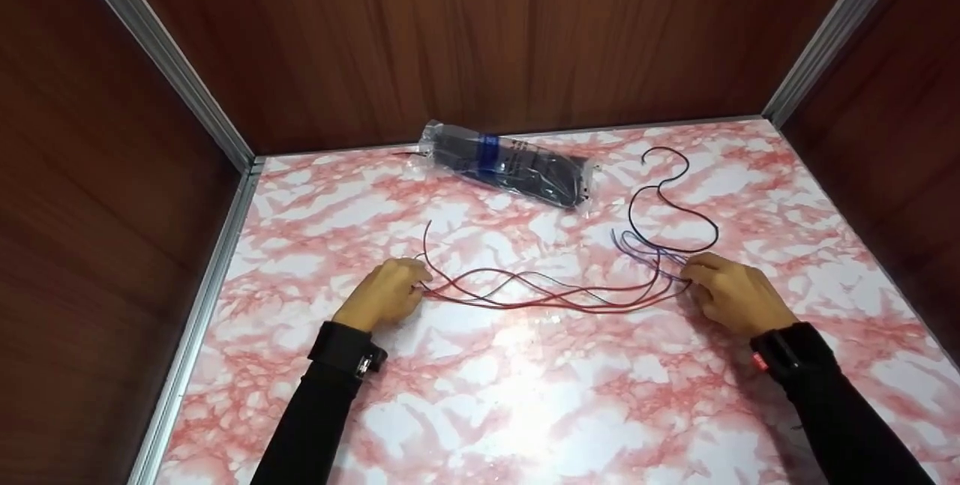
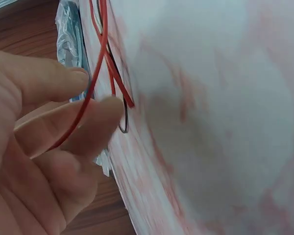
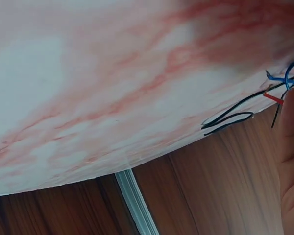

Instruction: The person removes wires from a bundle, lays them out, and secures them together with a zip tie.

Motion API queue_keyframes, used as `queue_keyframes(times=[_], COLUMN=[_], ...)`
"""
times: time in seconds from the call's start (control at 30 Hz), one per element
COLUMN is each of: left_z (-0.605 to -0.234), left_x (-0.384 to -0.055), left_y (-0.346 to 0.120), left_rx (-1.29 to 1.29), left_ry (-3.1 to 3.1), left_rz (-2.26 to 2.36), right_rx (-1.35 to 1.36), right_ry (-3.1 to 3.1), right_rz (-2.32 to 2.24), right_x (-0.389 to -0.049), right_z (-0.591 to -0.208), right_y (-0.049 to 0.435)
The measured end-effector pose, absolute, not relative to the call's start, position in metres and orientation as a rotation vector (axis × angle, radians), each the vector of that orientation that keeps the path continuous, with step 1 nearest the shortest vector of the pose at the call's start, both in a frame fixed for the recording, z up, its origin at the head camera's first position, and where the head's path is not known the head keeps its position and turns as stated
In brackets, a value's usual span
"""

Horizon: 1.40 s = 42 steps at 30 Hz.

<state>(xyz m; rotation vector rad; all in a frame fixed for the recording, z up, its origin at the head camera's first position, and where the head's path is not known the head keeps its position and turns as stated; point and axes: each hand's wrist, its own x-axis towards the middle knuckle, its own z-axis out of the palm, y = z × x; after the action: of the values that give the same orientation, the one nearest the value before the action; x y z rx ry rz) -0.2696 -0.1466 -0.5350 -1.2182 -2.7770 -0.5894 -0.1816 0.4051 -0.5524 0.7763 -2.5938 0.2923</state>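
Observation:
Several red wires (image 1: 555,299), with thin dark ones among them, stretch sideways between the two hands. My left hand (image 1: 386,290) has its fingers curled around a red wire (image 2: 99,63) at the left end, the thumb beside it. Other wire ends hang just past those fingertips in the left wrist view. My right hand (image 1: 739,294) pinches the right end of the bundle, where blue-purple wires (image 1: 637,251) loop out. A black wire (image 1: 716,226) curves away on the table beyond that hand. The right fingertips are mostly cut off in the right wrist view.
A clear plastic package (image 1: 510,163) with dark contents and a blue band lies at the back of the red-and-white marbled table (image 1: 465,395). Wood-grain panels (image 1: 480,35) with metal corner strips (image 1: 180,80) enclose the back and both sides.

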Motion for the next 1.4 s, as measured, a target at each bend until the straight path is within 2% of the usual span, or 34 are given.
queue_keyframes(times=[0.2, 0.57, 0.9, 1.17, 1.4], left_z=[-0.533, -0.532, -0.520, -0.504, -0.479], left_x=[-0.265, -0.258, -0.254, -0.260, -0.272], left_y=[-0.140, -0.127, -0.110, -0.102, -0.072], left_rx=[-1.205, -1.333, -1.422, -1.307, -1.128], left_ry=[-2.785, -2.550, -2.481, -2.541, -2.545], left_rz=[-0.680, -0.777, -0.727, -0.634, -0.494], right_rx=[0.698, 0.301, 0.340, 0.335, 0.495], right_ry=[-2.606, -2.838, -2.882, -2.654, -2.464], right_rz=[0.296, 0.363, 0.337, 0.480, 0.563], right_x=[-0.193, -0.224, -0.239, -0.257, -0.266], right_z=[-0.548, -0.540, -0.549, -0.536, -0.512], right_y=[0.410, 0.442, 0.443, 0.425, 0.357])
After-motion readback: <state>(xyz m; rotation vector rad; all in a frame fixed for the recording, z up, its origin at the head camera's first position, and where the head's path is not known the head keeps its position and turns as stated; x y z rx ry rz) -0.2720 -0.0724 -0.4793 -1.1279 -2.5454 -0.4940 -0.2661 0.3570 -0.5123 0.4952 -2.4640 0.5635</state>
